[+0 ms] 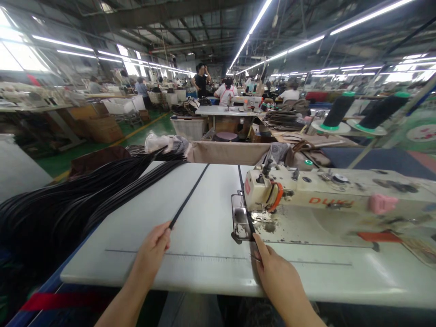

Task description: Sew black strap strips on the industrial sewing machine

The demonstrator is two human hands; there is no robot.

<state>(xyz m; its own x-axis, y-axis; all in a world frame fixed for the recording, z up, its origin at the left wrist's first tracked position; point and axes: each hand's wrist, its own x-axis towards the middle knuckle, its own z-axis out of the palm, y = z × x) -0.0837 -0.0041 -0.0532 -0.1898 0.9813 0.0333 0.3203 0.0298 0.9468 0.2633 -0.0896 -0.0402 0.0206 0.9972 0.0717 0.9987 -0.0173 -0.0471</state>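
Note:
Between the thumb and fingers of my left hand (154, 249) is the near end of a narrow black strap (190, 195), which runs away over the white tabletop to its far edge. My right hand (276, 271) is closed with its index finger stretched along a second black strap (251, 225) in front of the sewing machine (334, 195). That strap passes beside the needle area and over the metal plate (239, 217). Something thin and dark shows at the right fingers, too small to name.
A thick bundle of black straps (68, 206) hangs over the table's left side. A ruler scale (207, 257) marks the front of the tabletop. Black thread cones (339, 111) stand behind the machine at right. Beyond the far edge is a beige fabric-lined bin (231, 154); people work farther back.

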